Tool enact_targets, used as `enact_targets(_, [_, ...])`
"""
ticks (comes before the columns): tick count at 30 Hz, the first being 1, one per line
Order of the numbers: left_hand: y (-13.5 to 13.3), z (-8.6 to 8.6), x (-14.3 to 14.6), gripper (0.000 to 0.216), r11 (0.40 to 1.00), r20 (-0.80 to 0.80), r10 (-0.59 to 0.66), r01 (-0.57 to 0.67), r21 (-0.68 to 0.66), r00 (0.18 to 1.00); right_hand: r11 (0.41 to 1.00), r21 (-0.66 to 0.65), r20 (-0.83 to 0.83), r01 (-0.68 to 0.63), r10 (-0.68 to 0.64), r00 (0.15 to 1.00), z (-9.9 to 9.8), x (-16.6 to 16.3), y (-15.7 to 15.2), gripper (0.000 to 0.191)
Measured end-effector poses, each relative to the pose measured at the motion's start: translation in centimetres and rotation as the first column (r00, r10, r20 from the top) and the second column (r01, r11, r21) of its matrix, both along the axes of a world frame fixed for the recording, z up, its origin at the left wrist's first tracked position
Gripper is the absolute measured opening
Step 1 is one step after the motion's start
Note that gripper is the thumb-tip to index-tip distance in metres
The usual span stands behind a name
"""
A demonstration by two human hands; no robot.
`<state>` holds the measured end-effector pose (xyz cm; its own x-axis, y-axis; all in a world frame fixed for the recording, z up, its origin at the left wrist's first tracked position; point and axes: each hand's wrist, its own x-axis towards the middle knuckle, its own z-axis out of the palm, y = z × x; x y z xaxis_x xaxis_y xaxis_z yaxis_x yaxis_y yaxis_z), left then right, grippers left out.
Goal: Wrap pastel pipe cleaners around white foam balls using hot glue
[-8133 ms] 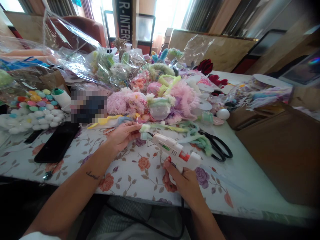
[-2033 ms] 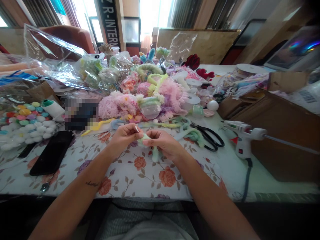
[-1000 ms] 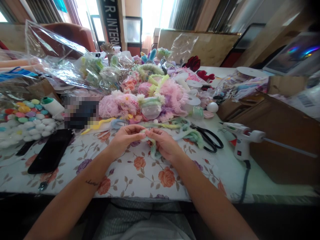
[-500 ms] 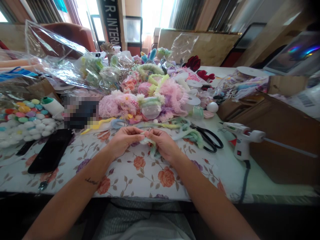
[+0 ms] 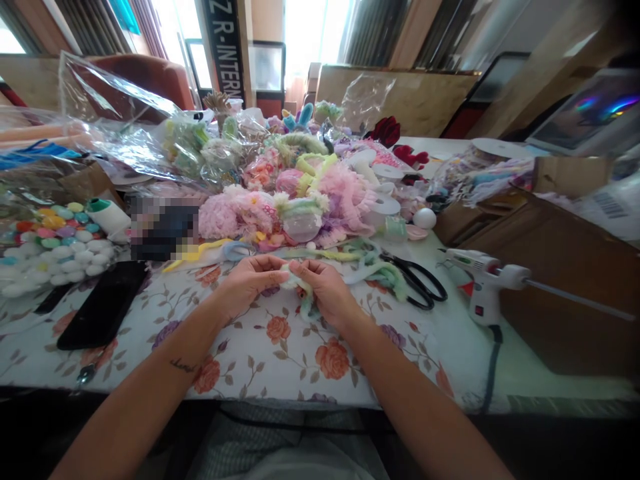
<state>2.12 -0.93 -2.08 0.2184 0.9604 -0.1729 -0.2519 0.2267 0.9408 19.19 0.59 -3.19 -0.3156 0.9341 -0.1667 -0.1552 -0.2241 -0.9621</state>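
Observation:
Both hands meet above the flowered cloth, thumbs and fingertips pinched close together. Between them is a strand of soft, fluffy yarn in pale green and white. My left hand grips its upper end with thumb and forefinger. My right hand is closed round the same yarn, and a greenish end hangs below the fingers. More thick pastel yarn trails across the cloth behind and right of the hands. Black-handled scissors lie beside it. The fingers partly hide the held piece.
A white glue gun with a glue stick stands at right, its cord running to the table edge, by a cardboard box. Pink yarn pieces and wrapped items heap up behind. At left are a black phone and bagged pompoms.
The hands keep almost the same place and pinch, with only slight finger movement on the yarn. The whole view has shifted slightly, the scene sitting a little lower.

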Motion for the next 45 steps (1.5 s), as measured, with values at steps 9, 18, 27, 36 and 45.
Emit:
enact_targets(9, [0.2, -0.2, -0.1, 0.022, 0.998, 0.127, 0.038, -0.03, -0.059, 0.991, 0.993, -0.017, 0.02, -0.118, 0.119, 0.993, 1.7, 0.4, -0.1, 0.041])
enact_targets(18, [0.2, -0.5, 0.1, 0.026, 0.998, 0.067, 0.066, -0.066, 0.004, 0.996, 0.996, 0.031, -0.024, -0.084, 0.085, 0.996, 1.6, 0.7, 0.1, 0.038])
enact_targets(27, [0.1, -1.3, 0.3, 0.027, 0.985, -0.095, 0.097, -0.082, 0.152, 0.991, 0.999, 0.015, -0.037, -0.034, 0.034, 0.999, 1.4, 0.4, 0.0, 0.036])
enact_targets(36, [0.1, -0.4, 0.6, 0.044, 0.993, 0.114, 0.045, -0.057, 0.104, 0.992, 0.997, -0.082, -0.113, 0.007, -0.016, 0.993, 1.5, 0.1, 0.1, 0.032])
enact_targets(45, [0.0, -0.3, 0.2, 0.026, 0.997, 0.068, 0.001, -0.006, 0.071, 0.998, 0.994, -0.11, -0.099, 0.007, -0.018, 0.995, 1.5, 0.2, 0.2, 0.033])
